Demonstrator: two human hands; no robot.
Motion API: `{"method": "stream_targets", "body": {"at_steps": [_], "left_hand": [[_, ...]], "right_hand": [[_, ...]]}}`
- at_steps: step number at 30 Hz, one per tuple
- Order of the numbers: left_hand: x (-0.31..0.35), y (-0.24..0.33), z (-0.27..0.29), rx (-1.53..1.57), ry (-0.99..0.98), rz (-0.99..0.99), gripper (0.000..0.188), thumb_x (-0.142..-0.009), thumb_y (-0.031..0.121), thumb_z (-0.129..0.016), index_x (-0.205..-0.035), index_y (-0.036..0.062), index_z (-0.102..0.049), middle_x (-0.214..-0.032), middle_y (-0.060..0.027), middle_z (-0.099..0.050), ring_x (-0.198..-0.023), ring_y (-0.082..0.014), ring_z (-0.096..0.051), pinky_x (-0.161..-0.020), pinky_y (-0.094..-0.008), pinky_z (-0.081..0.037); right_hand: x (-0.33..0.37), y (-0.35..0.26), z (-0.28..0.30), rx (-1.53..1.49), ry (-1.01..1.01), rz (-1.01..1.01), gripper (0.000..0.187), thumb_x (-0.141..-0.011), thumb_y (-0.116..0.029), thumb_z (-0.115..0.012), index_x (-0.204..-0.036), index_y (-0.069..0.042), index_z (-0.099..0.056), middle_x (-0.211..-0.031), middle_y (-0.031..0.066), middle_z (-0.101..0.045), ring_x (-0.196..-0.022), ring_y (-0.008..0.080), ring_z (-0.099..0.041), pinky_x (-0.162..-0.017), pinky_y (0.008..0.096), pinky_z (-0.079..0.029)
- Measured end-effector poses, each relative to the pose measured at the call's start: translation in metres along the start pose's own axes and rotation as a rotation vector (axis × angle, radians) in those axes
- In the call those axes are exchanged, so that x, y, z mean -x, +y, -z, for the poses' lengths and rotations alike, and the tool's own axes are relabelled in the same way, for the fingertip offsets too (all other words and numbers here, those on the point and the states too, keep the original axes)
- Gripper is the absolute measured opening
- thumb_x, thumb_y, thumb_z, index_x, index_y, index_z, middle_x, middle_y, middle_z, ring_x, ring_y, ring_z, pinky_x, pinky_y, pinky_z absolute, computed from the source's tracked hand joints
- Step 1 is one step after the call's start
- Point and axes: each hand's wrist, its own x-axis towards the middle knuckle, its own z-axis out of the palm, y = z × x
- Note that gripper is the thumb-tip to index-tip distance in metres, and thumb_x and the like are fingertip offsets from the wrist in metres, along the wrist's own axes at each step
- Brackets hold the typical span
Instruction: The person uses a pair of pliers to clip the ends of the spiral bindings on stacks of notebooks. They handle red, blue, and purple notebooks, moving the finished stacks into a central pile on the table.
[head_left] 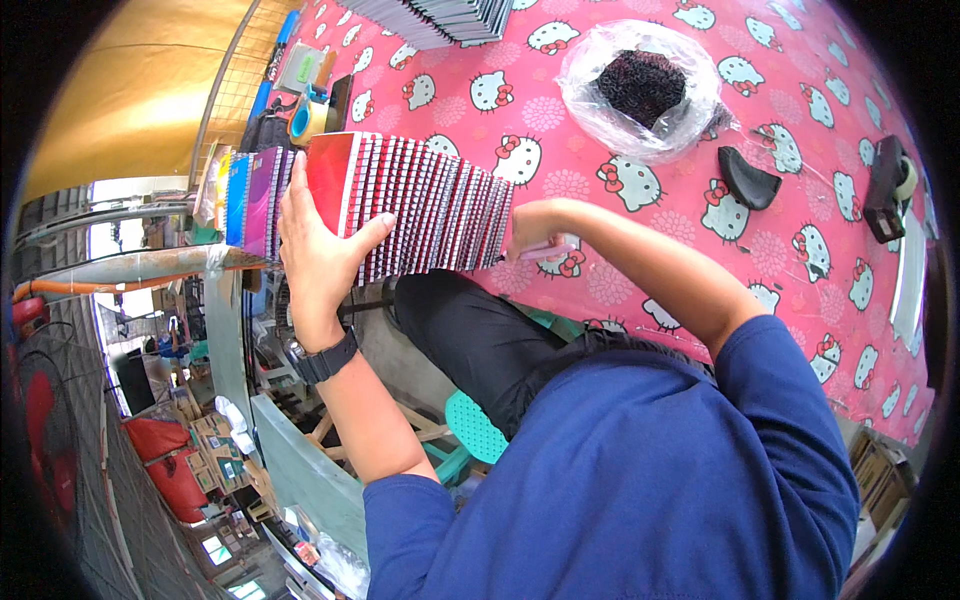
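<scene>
We have a row of red notebooks [430, 205] on the pink table [610, 285], between our hands. Our left hand [325, 235] is spread open against the notebooks' left end. Our right hand [530, 226], by the notebooks' right end, is curled around a pink thing [552, 248]. Past the notebooks, to their right, sits a bag [583, 108] of black bits [643, 88].

This looks like a small workshop for binding notebooks. A long row of spiral-bound notebooks [430, 205] and another stack of bound books [440, 20] share a bench [690, 290] under pink patterned covering with a clear bag [580, 85] of small black pieces and a tape dispenser [882, 195]. Cardboard boxes [215, 450] crowd the cluttered space beyond.
</scene>
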Motion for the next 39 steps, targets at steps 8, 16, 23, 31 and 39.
{"method": "stream_targets", "body": {"at_steps": [8, 16, 23, 31, 39], "left_hand": [[0.026, 0.000, -0.014, 0.791, 0.649, 0.022, 0.067, -0.086, 0.029, -0.063, -0.137, -0.0013, -0.032, -0.138, -0.0175, -0.037, -0.125, -0.0276, -0.039, -0.103, -0.0407, -0.031], [0.117, -0.005, -0.175, 1.888, 0.259, 1.050, 0.069, -0.088, 0.060, -0.036, -0.141, 0.0154, -0.029, -0.145, -0.0092, -0.031, -0.132, -0.0312, -0.030, -0.105, -0.0620, -0.017], [0.073, -0.011, -0.186, 2.246, -0.053, 1.068, 0.073, -0.082, 0.065, -0.035, -0.131, 0.0140, -0.050, -0.134, -0.0126, -0.050, -0.121, -0.0369, -0.047, -0.091, -0.0615, -0.039], [0.073, -0.008, -0.191, 2.124, 0.063, 1.119, 0.066, -0.086, 0.061, -0.034, -0.124, 0.0098, -0.053, -0.125, -0.0123, -0.056, -0.109, -0.0343, -0.056, -0.081, -0.0560, -0.050], [0.049, 0.013, -0.214, 1.963, 0.101, 1.147, 0.069, -0.087, 0.063, -0.035, -0.134, 0.0134, -0.042, -0.138, -0.0121, -0.043, -0.122, -0.0349, -0.043, -0.093, -0.0611, -0.038]], "right_hand": [[0.027, 0.018, -0.030, 0.450, 0.329, 0.084, 0.046, -0.072, -0.039, -0.066, -0.103, -0.006, -0.064, -0.090, 0.0136, -0.066, -0.087, 0.0329, -0.064, -0.073, 0.0490, -0.052], [0.083, 0.093, -0.060, 0.630, 1.088, 0.443, 0.041, -0.075, -0.028, -0.067, -0.111, -0.011, -0.057, -0.104, 0.0089, -0.055, -0.103, 0.0277, -0.049, -0.092, 0.0470, -0.035], [0.085, 0.101, -0.068, 0.612, 1.119, 0.482, 0.043, -0.077, -0.028, -0.065, -0.115, -0.012, -0.056, -0.112, 0.0090, -0.054, -0.106, 0.0280, -0.048, -0.094, 0.0446, -0.034], [0.086, 0.097, -0.064, 0.594, 1.090, 0.458, 0.041, -0.075, -0.029, -0.065, -0.112, -0.011, -0.057, -0.109, 0.0079, -0.053, -0.106, 0.0277, -0.047, -0.094, 0.0452, -0.033], [0.065, 0.085, -0.048, 0.506, 1.134, 0.449, 0.044, -0.072, -0.028, -0.067, -0.109, -0.009, -0.056, -0.108, 0.0093, -0.053, -0.106, 0.0291, -0.047, -0.094, 0.0458, -0.032]]}}
